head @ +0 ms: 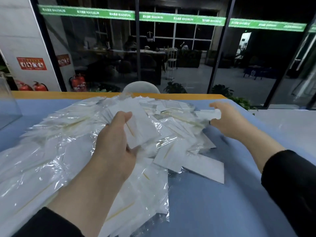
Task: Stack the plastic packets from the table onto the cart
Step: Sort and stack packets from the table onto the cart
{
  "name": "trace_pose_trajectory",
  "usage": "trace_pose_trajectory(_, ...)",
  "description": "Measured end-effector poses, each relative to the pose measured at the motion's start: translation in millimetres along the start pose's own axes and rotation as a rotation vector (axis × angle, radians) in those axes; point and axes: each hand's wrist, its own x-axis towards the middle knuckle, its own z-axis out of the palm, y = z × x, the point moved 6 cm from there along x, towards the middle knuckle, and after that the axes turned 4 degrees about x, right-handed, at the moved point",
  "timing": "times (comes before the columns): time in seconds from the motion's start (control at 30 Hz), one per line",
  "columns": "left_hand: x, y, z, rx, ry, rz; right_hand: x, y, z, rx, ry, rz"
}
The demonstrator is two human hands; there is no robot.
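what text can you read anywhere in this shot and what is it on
"MAXIMUM": repeated in white along the green strip across the glass wall, each time beside characters too blurred to read; some repeats look mirrored.
Red sign on the white pillar: white print, too blurred to read.
Second red sign on the glass: unreadable.
Fire extinguisher label: too small to read.
Plastic packets in the left hand: no print visible.
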Motion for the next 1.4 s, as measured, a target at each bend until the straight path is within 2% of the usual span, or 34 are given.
trace_pose_trajectory(0.13,-4,-2,11,0.041,-0.128,-0.033,23,24,16,-0.063,-0.112,-0.028)
trace_pose_trajectory(0.3,-9,-9,21,0.069,-0.243,-0.080,48,59,31,0.055,-0.087,0.034)
trace_pose_trajectory(0.4,-7,-13,29,0.087,-0.243,-0.092,63,67,37,-0.058,-0.098,0.018)
trace_pose_trajectory(0.73,0,-16,26,0.142,-0.266,0.020,79,62,32,-0.297,0.127,-0.033)
trace_pose_trajectory(0.9,1,-16,22,0.157,-0.236,0.028,60,48,11,-0.277,0.186,-0.050)
trace_pose_trajectory(1.0,-1,-15,23,0.171,-0.228,0.017,37,27,-15,-0.081,0.232,-0.030)
trace_pose_trajectory(1.1,-5,-13,25,0.178,-0.222,-0.012,9,-2,-52,0.297,0.331,-0.025)
trace_pose_trajectory(1.2,-5,-7,25,0.206,-0.193,0.050,-21,-36,-79,0.703,0.358,-0.024)
trace_pose_trajectory(1.3,-2,1,20,0.203,-0.104,0.144,-44,-70,-67,1.155,0.114,0.010)
trace_pose_trajectory(1.4,-1,2,17,0.235,-0.054,0.168,-67,-96,-31,1.285,-0.107,0.064)
